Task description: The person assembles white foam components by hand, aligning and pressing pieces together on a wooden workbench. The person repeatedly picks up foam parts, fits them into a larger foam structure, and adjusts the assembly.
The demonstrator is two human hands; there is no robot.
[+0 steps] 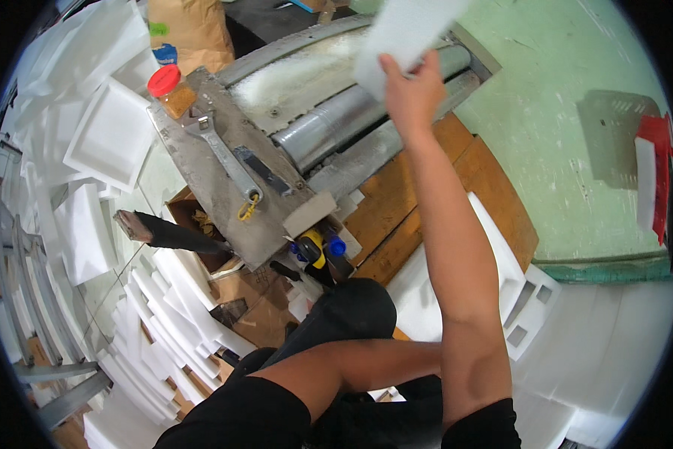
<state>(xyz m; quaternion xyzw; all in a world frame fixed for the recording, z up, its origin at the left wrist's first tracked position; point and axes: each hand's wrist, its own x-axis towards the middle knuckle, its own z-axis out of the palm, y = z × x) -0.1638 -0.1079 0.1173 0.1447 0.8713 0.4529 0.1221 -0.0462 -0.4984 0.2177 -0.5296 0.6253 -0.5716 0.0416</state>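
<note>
The right hand (414, 99) is clamped on a white foam sheet (410, 36) above the metal roller (340, 129), where straying too close could pinch it if the roller turned; the hidden left hand's state cannot be told.

Jar (176, 96) behind wrench (226, 159), both on side plate (228, 218); flat bar (261, 170) R of wrench. Roller (336, 126) R of side plate. Foam sheet (405, 41) in R hand (413, 101), over roller. Foam strips (185, 316) nr L.

Room over green surface (538, 150) right of metal roller (344, 116); wrench (224, 159), jar (175, 96) obstruct left.
</note>
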